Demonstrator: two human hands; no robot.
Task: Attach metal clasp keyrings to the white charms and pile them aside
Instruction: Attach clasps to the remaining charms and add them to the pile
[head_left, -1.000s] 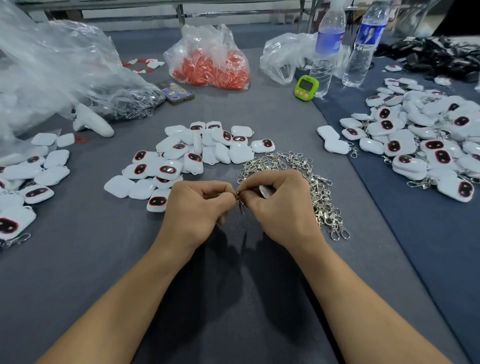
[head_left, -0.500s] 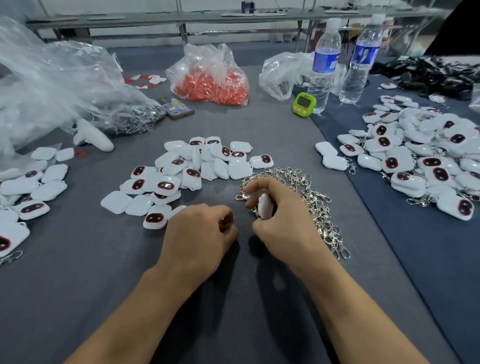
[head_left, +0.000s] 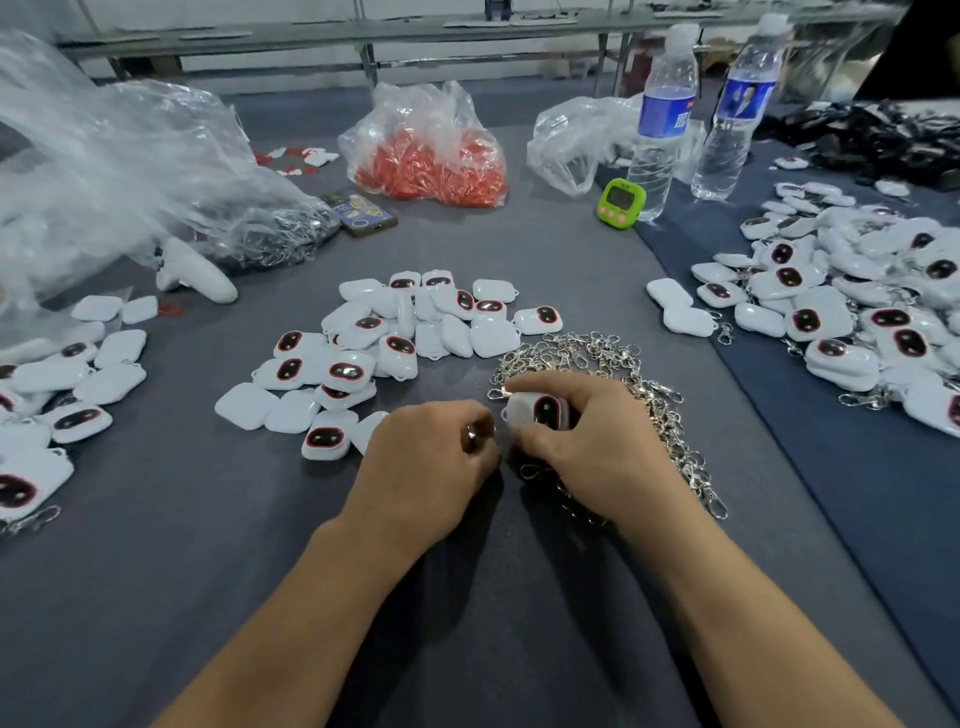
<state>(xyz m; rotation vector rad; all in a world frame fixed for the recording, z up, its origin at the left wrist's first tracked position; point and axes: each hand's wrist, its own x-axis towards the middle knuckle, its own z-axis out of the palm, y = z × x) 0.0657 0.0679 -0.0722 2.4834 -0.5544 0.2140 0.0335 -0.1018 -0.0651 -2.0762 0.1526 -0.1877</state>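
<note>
Though crumpled, clear bag with metal clasp keyrings inside.

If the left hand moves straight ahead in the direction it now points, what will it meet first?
Most likely the white charm gripped by the right hand: the left hand points forward and rightward at it, nearly touching. Depth is hard to judge.

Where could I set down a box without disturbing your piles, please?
Bare cloth lies between the orange bag, green timer and middle charm pile, and at the near edge left of the left forearm. Crowded around the clasp heap and right-side pile.
</note>
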